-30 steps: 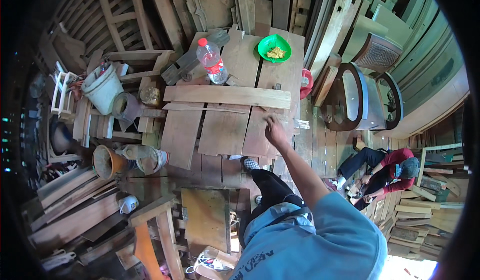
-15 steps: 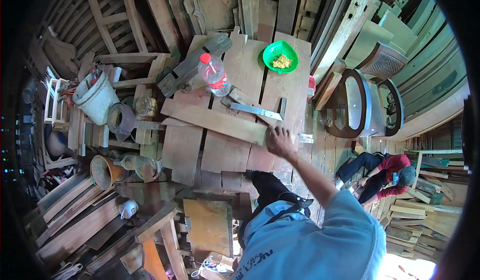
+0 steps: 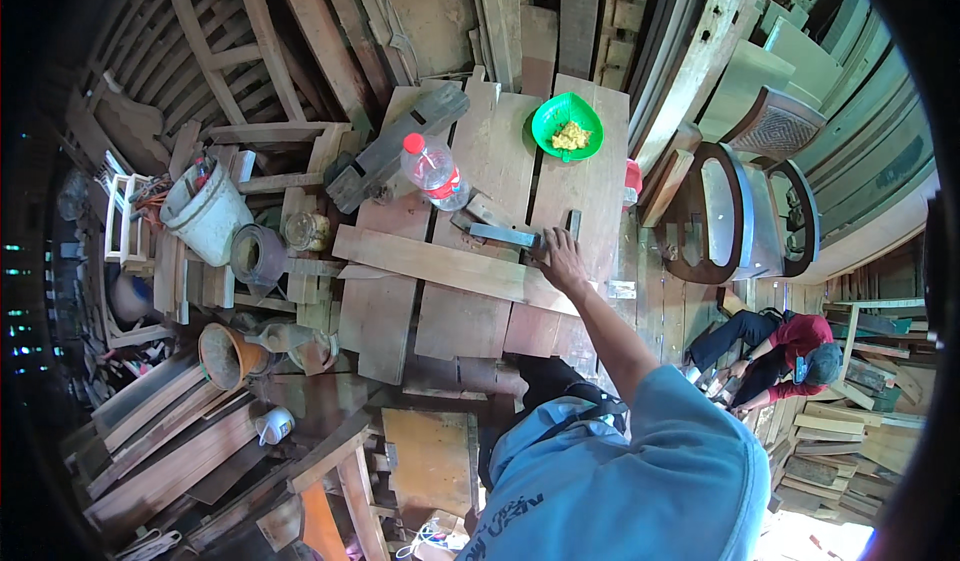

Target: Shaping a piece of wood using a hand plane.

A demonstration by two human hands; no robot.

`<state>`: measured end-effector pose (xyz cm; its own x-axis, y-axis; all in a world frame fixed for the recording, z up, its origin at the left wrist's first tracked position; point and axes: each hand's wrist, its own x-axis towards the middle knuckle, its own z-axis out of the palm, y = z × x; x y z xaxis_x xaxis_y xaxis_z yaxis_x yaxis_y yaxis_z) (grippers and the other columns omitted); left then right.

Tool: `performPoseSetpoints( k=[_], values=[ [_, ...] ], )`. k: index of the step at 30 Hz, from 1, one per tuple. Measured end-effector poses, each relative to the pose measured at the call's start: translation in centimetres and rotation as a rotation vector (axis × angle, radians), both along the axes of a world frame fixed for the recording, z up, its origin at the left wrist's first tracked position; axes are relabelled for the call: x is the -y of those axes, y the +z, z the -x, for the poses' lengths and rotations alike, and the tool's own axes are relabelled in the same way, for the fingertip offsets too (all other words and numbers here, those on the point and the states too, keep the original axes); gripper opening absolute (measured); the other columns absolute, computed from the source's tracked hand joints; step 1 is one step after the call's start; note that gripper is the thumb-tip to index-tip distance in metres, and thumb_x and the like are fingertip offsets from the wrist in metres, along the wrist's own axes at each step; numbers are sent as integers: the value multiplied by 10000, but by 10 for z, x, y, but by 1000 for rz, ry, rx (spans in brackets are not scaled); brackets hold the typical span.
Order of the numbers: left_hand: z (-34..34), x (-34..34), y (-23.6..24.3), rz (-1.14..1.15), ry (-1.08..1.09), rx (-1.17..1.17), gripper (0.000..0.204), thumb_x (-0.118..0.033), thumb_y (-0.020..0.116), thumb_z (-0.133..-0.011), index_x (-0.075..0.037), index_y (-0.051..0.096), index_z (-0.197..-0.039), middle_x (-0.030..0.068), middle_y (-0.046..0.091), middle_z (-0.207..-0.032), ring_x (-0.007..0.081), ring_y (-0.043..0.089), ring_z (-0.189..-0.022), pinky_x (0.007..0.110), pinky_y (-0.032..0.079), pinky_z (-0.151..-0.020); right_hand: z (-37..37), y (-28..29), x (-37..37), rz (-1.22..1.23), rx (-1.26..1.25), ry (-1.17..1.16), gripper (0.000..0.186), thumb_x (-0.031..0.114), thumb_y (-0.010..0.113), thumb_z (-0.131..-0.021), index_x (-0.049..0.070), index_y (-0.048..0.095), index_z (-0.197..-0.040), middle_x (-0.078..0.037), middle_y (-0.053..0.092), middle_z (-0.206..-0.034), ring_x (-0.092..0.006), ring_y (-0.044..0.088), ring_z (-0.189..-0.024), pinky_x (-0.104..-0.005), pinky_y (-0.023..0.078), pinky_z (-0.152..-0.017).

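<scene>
My right hand (image 3: 562, 259) rests over the corner of a try square, fingers spread across the end of its metal blade (image 3: 502, 234); the short wooden stock (image 3: 573, 223) sticks out beyond the fingertips. Whether they touch or just hover is hard to see. Beneath my wrist a long thin board (image 3: 440, 266) lies slantwise across the plank table (image 3: 465, 326). Small wood blocks (image 3: 488, 208) sit behind the blade. My left hand is out of sight.
A red-capped plastic bottle (image 3: 436, 173) and a green leaf-shaped dish (image 3: 568, 126) with yellowish food stand on the table. A dark timber (image 3: 400, 146) lies at back left. A white bucket (image 3: 208, 211) stands left; a person in red (image 3: 800, 359) sits at right near a chair (image 3: 745, 211).
My right hand has moved from the board's right end up and away onto the try square. The square keeps its place on the table. The whole view has shifted slightly.
</scene>
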<state>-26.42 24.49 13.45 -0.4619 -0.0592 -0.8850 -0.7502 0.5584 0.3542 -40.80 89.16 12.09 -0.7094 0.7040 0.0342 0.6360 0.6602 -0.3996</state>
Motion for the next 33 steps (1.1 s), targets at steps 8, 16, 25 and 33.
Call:
performPoseSetpoints(
  k=[8, 16, 25, 33],
  values=[
    [13, 1, 3, -14, -15, -30, 394, -362, 477, -979, -102, 534, -1271, 147, 640, -1136, 262, 643, -997, 431, 507, -797, 12, 22, -35, 251, 231, 28, 610, 408, 734, -760, 81, 573, -1249, -164, 571, -1141, -338, 527, -1116, -515, 354, -970],
    [36, 30, -11, -60, -53, -117, 396, -374, 477, -982, -116, 532, -1276, 144, 641, -1135, 263, 643, -996, 439, 507, -790, -17, 73, -74, 1193, -302, -186, 431, 312, 413, -936, -21, 638, -1093, -77, 657, -950, -168, 580, -897, -286, 439, -841],
    [119, 36, -48, -172, -93, -140, 419, -369, 565, -953, -129, 517, -1293, 141, 632, -1134, 269, 602, -1072, 436, 494, -842, -65, 29, -90, 1366, -451, -40, 503, 370, 509, -919, -12, 578, -1238, -100, 658, -1017, -186, 635, -913, -302, 505, -764],
    [184, 21, -58, -186, -79, -212, 337, -312, 515, -980, -110, 576, -1243, 100, 650, -1020, 222, 674, -856, 320, 502, -613, -26, 54, -68, 672, -346, 51, 446, 80, 637, -860, -37, 527, -1276, -136, 638, -1129, -222, 620, -1029, -351, 510, -843]
  ],
)
